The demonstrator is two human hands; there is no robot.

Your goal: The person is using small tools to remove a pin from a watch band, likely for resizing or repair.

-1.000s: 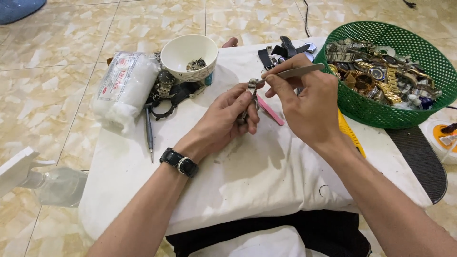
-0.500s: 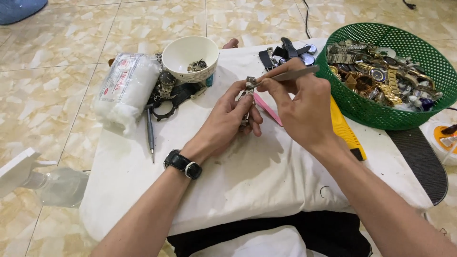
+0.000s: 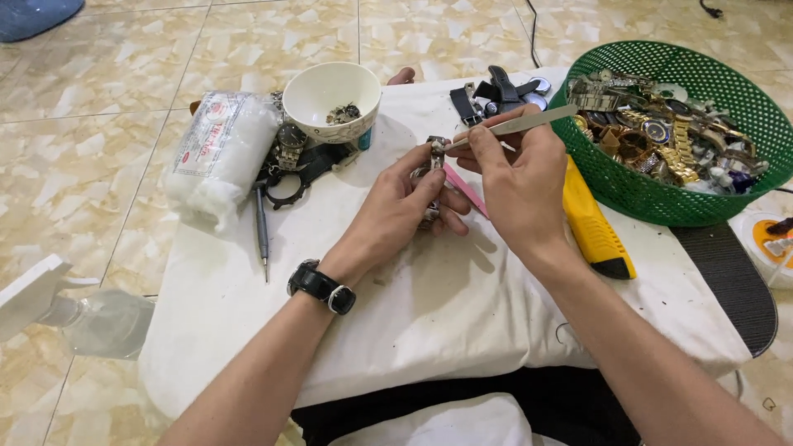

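My left hand [image 3: 405, 206] grips a small metal watch [image 3: 435, 153] with a link band, held above a white cloth-covered board [image 3: 462, 306]. My right hand [image 3: 516, 177] pinches a pair of metal tweezers [image 3: 516, 124], whose tip touches the top of the watch. A black wristwatch [image 3: 320, 287] sits on my left wrist. A pink stick [image 3: 467, 192] lies on the cloth just under my hands.
A green mesh basket [image 3: 628, 186] full of several watches stands at right, a yellow-and-black cutter [image 3: 591, 227] beside it. A white bowl [image 3: 330, 95] with small parts, a plastic-wrapped white roll [image 3: 219, 153], loose straps [image 3: 301, 165] and a screwdriver [image 3: 263, 231] lie at left. A bottle [image 3: 91, 322] rests on the tiled floor.
Both hands have stayed together over the cloth; the tweezers' tip has shifted slightly against the watch. Nothing else moved.
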